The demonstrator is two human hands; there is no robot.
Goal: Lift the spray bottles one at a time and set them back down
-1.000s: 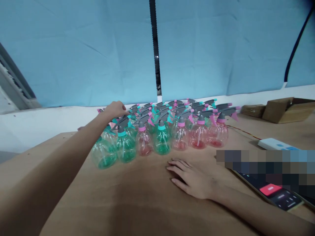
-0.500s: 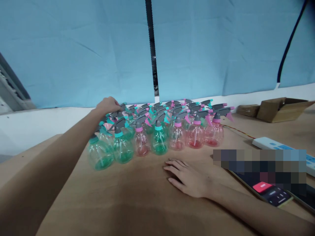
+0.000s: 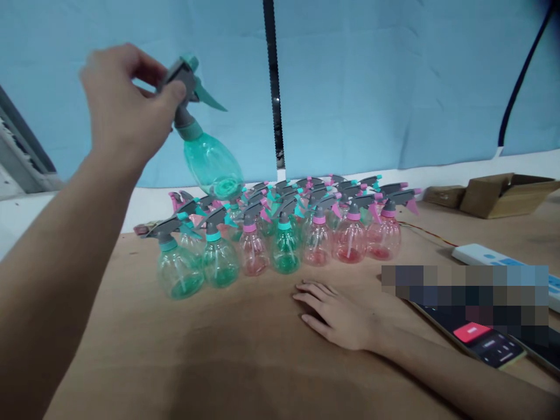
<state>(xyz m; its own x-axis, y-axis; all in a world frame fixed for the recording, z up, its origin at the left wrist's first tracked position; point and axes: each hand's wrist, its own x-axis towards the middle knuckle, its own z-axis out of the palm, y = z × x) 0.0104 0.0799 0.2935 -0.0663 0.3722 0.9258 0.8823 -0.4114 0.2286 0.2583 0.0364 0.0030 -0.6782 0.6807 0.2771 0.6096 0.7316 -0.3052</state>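
Observation:
My left hand (image 3: 131, 105) grips a green spray bottle (image 3: 212, 163) by its grey trigger head, thumb on the near side. That bottle hangs tilted in the air, its base toward the lower right, above the far left of a cluster of bottles. The cluster stands upright on the table, clear-bodied with grey heads. Among those in front are a green spray bottle (image 3: 179, 271) at the left end and a pink spray bottle (image 3: 382, 236) at the right end. My right hand (image 3: 341, 315) lies flat on the table in front of them, fingers spread, holding nothing.
On the wooden table (image 3: 245, 361), a phone (image 3: 485, 344) lies to the right, partly pixelated. Behind it is a white power strip (image 3: 476, 255). An open cardboard box (image 3: 494, 195) stands at the back right. A blue sheet (image 3: 371, 87) covers the wall.
My left hand has lifted a green spray bottle up from the back left of the cluster, toward the upper left. My right hand stays in place on the table.

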